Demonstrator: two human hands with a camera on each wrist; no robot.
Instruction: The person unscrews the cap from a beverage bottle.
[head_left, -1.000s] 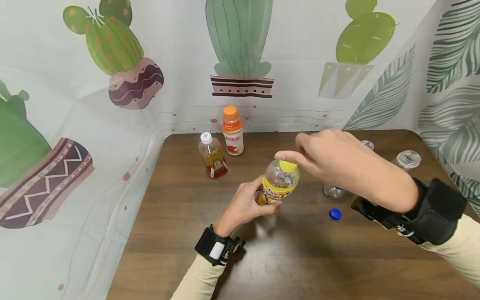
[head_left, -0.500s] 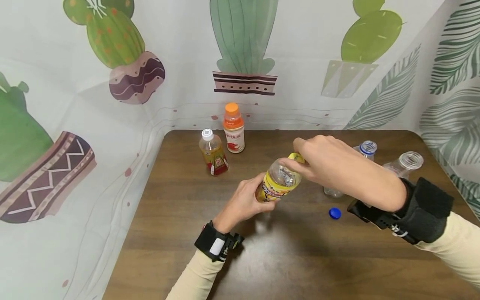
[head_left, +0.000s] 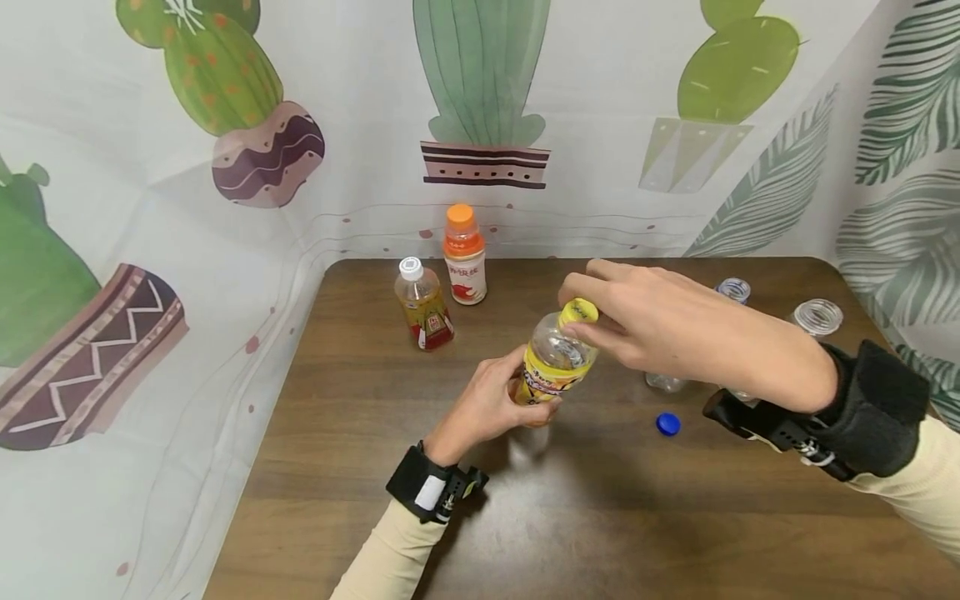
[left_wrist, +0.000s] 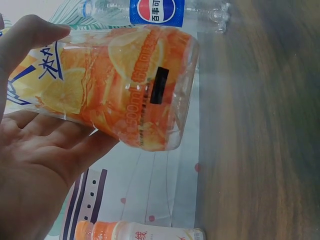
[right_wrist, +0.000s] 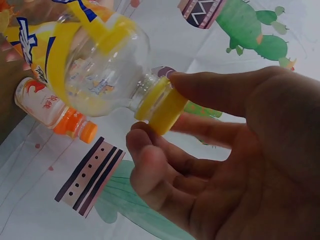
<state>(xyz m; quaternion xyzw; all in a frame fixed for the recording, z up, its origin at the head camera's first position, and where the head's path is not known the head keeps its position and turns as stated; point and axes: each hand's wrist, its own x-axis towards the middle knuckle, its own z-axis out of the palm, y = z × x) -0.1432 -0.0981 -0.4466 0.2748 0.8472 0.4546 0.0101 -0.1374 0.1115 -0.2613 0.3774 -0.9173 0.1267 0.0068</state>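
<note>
My left hand (head_left: pixel 487 408) grips a clear plastic drink bottle (head_left: pixel 555 354) with a yellow-and-orange label around its body. The bottle leans to the right, and its base shows off the table in the left wrist view. At its top is a yellow cap (head_left: pixel 579 312), which my right hand (head_left: pixel 645 321) pinches between thumb and fingers. In the right wrist view the cap (right_wrist: pixel 169 111) sits on the neck, beside a yellow collar ring (right_wrist: pixel 150 98). The upper part of the bottle looks clear of liquid; how full the rest is, I cannot tell.
A white-capped bottle of amber drink (head_left: pixel 425 310) and an orange-capped bottle (head_left: pixel 465 271) stand at the back left. Behind my right arm are two clear uncapped bottles, one with a blue neck ring (head_left: pixel 733 290), one farther right (head_left: pixel 817 317). A loose blue cap (head_left: pixel 668 424) lies on the table.
My right hand has shifted and turned about the yellow cap, its fingers now on the cap's side. The bottle tipped right and has swung partly back. My left hand keeps its grip.
</note>
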